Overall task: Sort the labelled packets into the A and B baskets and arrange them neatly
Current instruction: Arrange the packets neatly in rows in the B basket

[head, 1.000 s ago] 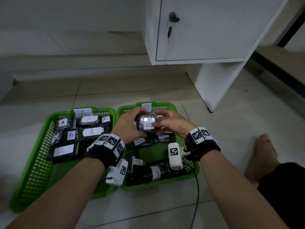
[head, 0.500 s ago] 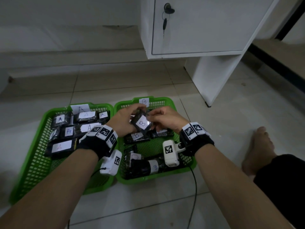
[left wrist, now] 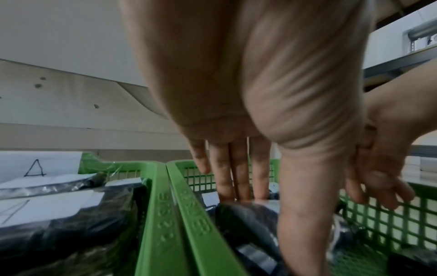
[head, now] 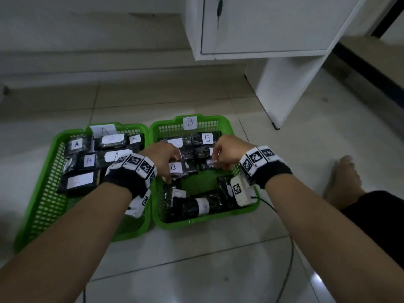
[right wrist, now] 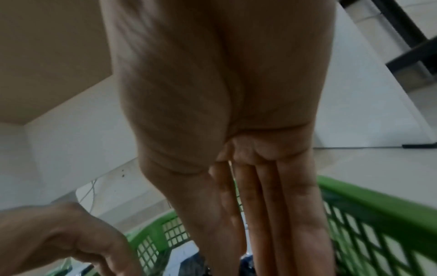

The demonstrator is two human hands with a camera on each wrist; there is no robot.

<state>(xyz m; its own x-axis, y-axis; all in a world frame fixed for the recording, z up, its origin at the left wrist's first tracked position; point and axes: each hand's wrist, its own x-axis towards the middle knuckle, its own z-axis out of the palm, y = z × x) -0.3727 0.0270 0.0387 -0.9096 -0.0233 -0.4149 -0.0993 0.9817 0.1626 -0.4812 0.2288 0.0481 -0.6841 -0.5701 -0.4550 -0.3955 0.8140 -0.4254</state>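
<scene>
Both hands reach down into the right-hand basket point(head: 223, 125), a green plastic mesh tub tagged B. Left hand point(head: 162, 157) has its fingers point(left wrist: 238, 177) straight, tips on a glossy black packet point(head: 178, 169) with a white B label, thumb down its near side. Right hand point(head: 227, 153) also points straight fingers point(right wrist: 279, 205) down among the crinkly black packets at the basket's right side; whether it grips one I cannot tell. Nearer, more B packets point(head: 196, 206) lie jumbled along the front wall. Touching it on the left, the A basket point(head: 43, 206) holds flat black packets point(head: 88, 160) with white A labels, laid in rows. Beyond, pale floor tiles point(head: 153, 95) run to a white cabinet point(head: 273, 25).
</scene>
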